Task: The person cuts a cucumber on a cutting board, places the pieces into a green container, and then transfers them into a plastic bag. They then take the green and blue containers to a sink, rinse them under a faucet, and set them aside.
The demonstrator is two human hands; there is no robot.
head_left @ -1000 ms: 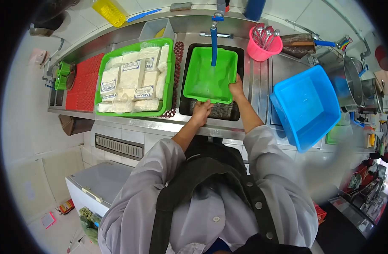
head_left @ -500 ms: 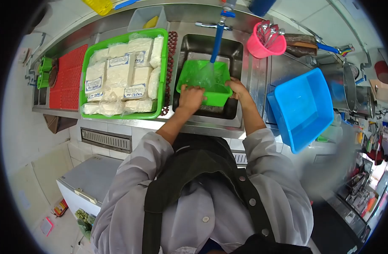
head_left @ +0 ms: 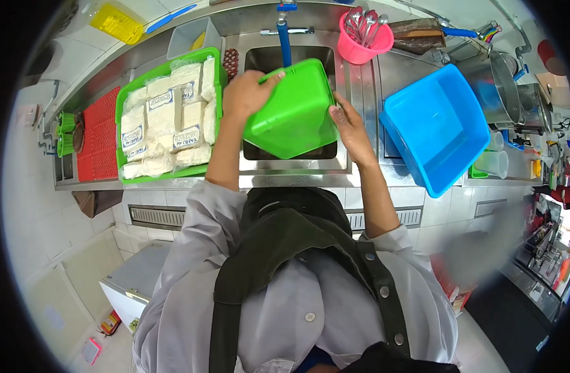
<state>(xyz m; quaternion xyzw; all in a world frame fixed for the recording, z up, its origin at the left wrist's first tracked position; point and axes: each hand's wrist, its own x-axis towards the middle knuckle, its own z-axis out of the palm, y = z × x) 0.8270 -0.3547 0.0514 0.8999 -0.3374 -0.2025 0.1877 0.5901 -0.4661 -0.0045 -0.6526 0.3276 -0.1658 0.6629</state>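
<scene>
A green plastic tub (head_left: 292,115) is tipped up over the metal sink (head_left: 255,152), its underside and side facing me. My left hand (head_left: 250,96) grips its left upper edge, with the thumb lying along the outside. At its right edge my right hand (head_left: 352,127) holds on, thumb in front. The blue tap hose (head_left: 285,45) hangs behind the tub, and its lower end is hidden. The tub's inside cannot be seen.
Left of the sink, a green tray (head_left: 215,166) holds several packs of wrapped white blocks (head_left: 166,112). A pink cup (head_left: 359,53) of spoons and a blue basin (head_left: 437,133) stand to the right. A grey bin (head_left: 180,38) sits behind the tray.
The tub was lower in the sink, opening upward, with water running into it. Both hands have raised and tilted it so its underside shows.
</scene>
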